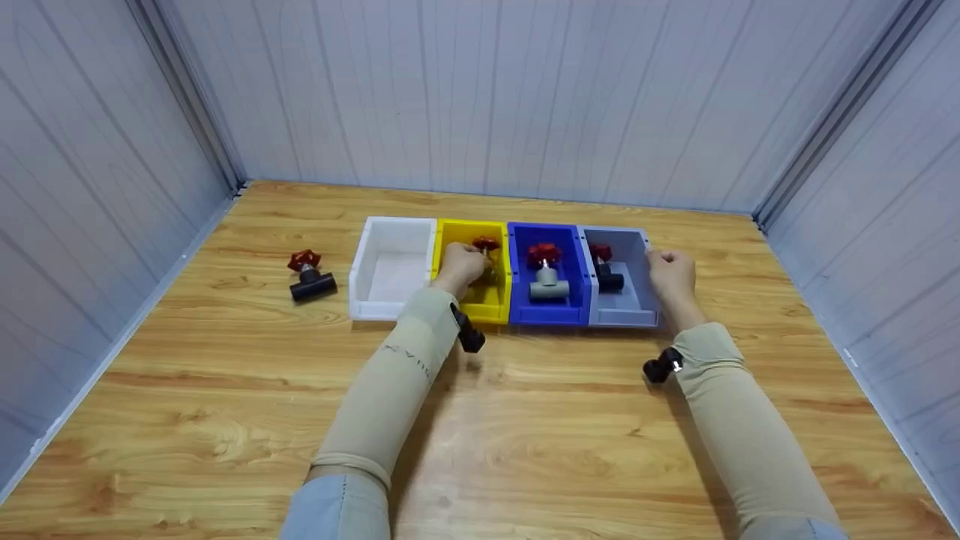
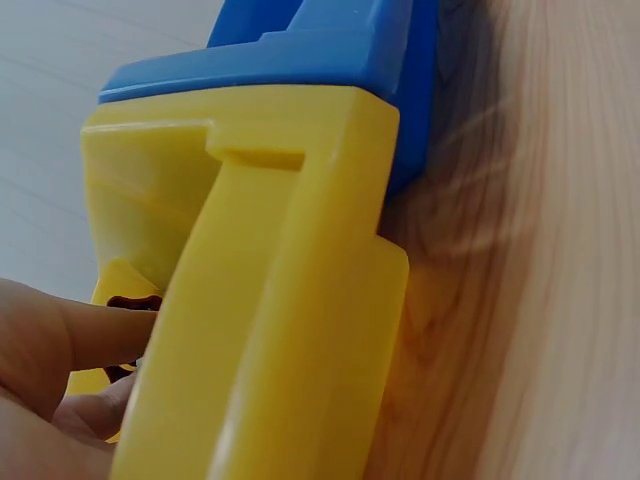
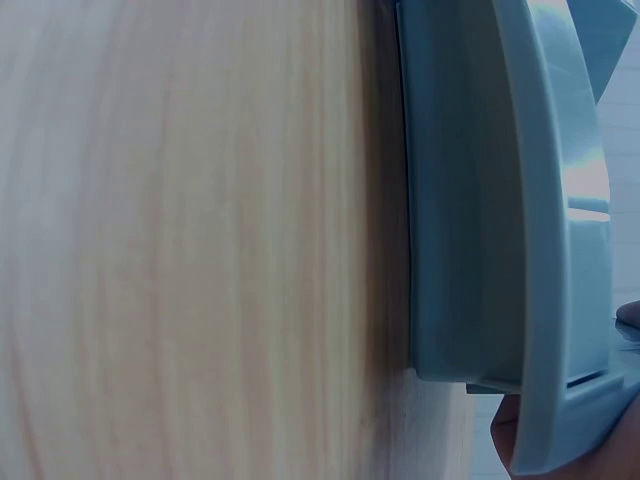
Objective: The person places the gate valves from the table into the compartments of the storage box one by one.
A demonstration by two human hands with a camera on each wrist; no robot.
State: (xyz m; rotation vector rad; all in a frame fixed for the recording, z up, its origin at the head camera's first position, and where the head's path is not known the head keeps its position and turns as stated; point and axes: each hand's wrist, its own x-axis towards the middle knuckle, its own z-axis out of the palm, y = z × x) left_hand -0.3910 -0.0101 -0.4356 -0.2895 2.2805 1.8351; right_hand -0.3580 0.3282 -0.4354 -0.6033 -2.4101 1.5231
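Observation:
My left hand (image 1: 460,268) reaches into the yellow bin (image 1: 472,313), its fingers on a valve with a red handwheel (image 1: 486,244). In the left wrist view, thumb and fingers (image 2: 105,335) close around a dark part of it, mostly hidden by the bin wall. At the far right of the row, my right hand (image 1: 673,277) pinches the side rim of the grey bin (image 1: 625,318). The right wrist view has fingers on both sides of that rim (image 3: 565,400). A black valve with a red handwheel (image 1: 610,282) lies inside the grey bin.
Between them, a blue bin (image 1: 549,315) holds a grey valve with a red handwheel (image 1: 549,283). The white bin (image 1: 394,309) stands at the row's left end. Farther left, a black valve (image 1: 312,287) lies on the wooden table (image 1: 225,420). Panel walls enclose the table.

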